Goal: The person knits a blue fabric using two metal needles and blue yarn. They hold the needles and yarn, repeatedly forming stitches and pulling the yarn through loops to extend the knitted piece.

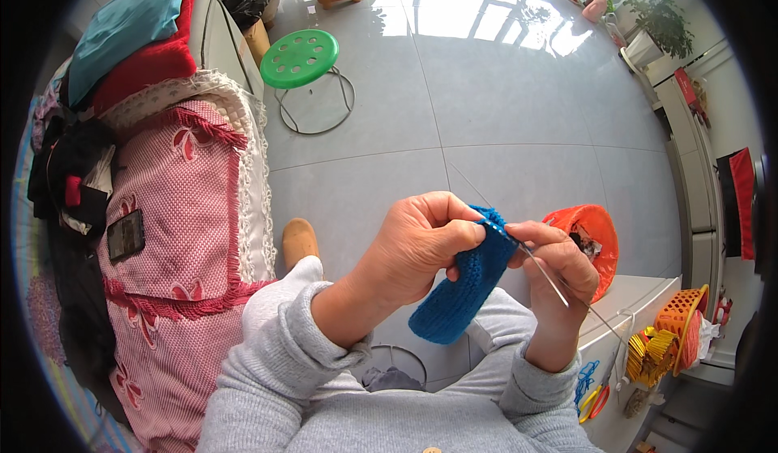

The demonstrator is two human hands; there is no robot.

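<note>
A blue piece of knitting (458,301) hangs in front of my lap, its upper edge on thin metal knitting needles. My left hand (421,236) is closed on that edge, thumb and forefinger pinching it. On the other side, my right hand (561,260) grips a knitting needle with its fingertips at the stitches. One needle tip sticks out beyond my left hand, toward the floor. Another needle (549,280) slants down in front of my right palm, and a thin shaft shows past that wrist. Fingers partly hide the stitches.
A sofa with a pink patterned cover (174,226) and a phone (126,236) runs along the left. Ahead stands a green stool (300,57). An orange bin (604,234) sits beyond my right hand. Scissors (596,400) and an orange basket (679,311) rest on the right-hand surface.
</note>
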